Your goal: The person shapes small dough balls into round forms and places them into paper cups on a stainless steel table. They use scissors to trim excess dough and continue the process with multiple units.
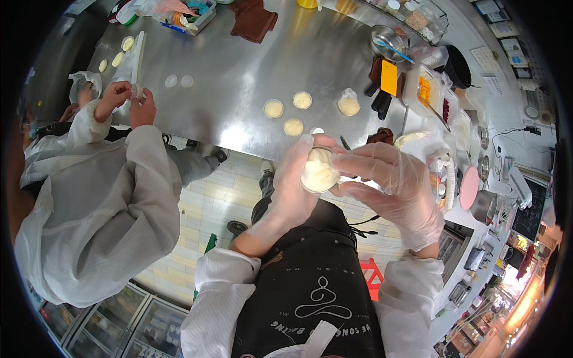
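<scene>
In my left hand (295,183), gloved in clear plastic, is a small round cup (318,190) with pale, creamy dough-like food (318,170) bulging in it. My right hand (385,179), also gloved, has its fingertips at the right edge of the food; whether they pinch any of it I cannot tell. Beyond my hands, several round cups of pale food (293,127) stand on the steel table. To their right lies a pale lump partly in clear plastic (348,103). A small white disc (317,130) shows just past my left fingers.
A co-worker's hands (134,100) handle a small item at the left. Two translucent discs (179,81) lie mid-table. A yellow scraper (389,78), dark-handled tools (381,103), a steel bowl (388,42) and a tub of orange pieces (414,96) sit at the right. A brown cloth (254,20) lies at the back.
</scene>
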The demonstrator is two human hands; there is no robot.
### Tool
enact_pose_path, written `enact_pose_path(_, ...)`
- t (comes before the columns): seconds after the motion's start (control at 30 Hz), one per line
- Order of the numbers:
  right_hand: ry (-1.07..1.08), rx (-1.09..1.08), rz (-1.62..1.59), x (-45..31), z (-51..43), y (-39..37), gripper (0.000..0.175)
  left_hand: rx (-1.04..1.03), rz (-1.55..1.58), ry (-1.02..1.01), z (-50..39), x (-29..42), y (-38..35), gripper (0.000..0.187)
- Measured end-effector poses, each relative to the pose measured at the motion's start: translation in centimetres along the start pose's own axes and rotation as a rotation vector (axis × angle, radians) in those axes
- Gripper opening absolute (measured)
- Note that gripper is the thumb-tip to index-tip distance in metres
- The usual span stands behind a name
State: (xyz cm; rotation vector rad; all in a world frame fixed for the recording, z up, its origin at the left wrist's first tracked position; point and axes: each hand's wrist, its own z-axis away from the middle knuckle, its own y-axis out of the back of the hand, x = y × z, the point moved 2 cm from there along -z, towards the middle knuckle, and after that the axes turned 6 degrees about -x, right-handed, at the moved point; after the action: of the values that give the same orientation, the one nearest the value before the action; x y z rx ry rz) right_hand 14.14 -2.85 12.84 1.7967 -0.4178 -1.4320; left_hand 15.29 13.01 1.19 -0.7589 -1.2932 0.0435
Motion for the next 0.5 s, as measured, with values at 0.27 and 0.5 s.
enact_pose_path(0.27, 0.27, -0.356, 0.292, -0.1, -1.6, 1.1, 0.039, -0.245, 0.648, 0.36, 0.2, -0.1, -0.3, 0.056)
enact_pose_path(0.5, 0.199, -0.323, 0.144, -0.2, -0.8, 1.3, 0.03, -0.221, 0.637, 0.383, 0.7, -0.2, -0.6, 0.054)
